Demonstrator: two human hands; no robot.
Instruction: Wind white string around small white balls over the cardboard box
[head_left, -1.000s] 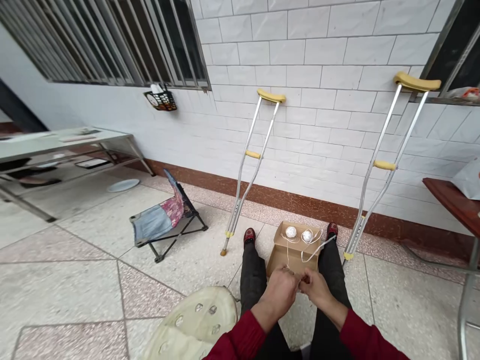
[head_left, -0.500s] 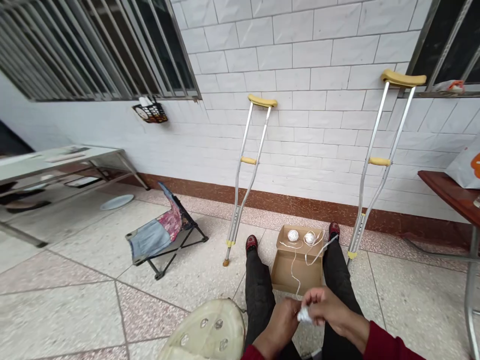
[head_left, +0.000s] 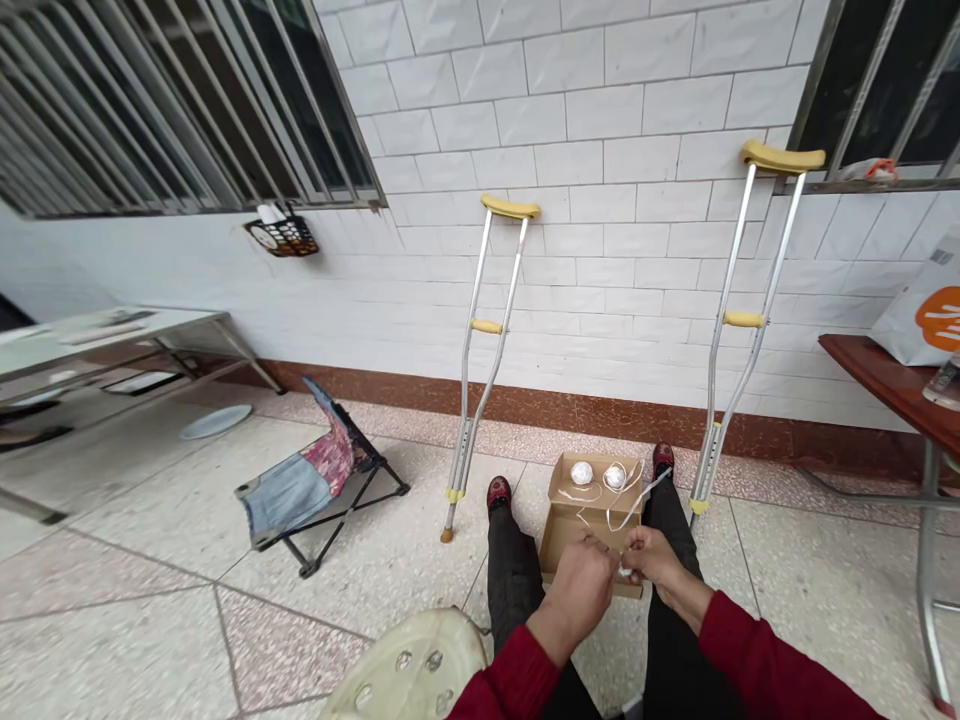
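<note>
My left hand (head_left: 581, 585) is curled closed over the near half of the open cardboard box (head_left: 556, 535). A strand of white yarn runs from the box up to its fingers, which hide the end. My right hand (head_left: 656, 562) pinches a small wad of white yarn (head_left: 625, 571), mostly covered by the fingers, close beside the left fingertips. In the far part of the box lie two balls of white yarn, a left ball (head_left: 582, 473) and a right ball (head_left: 615, 476). A flat white strip (head_left: 637, 500) trails from the box toward my right leg.
Two crutches, one left (head_left: 487, 326) and one right (head_left: 742, 319), lean on the tiled wall. A folding chair (head_left: 300, 490) stands left, a pale plastic stool (head_left: 420, 660) near my left leg. A red-brown table (head_left: 862, 375) with a bag is right, a long table (head_left: 172, 322) far left.
Both hands have moved forward, away from my body, over the box. The white wad, plainly visible before, is now mostly hidden between the fingers. The view has shifted slightly.
</note>
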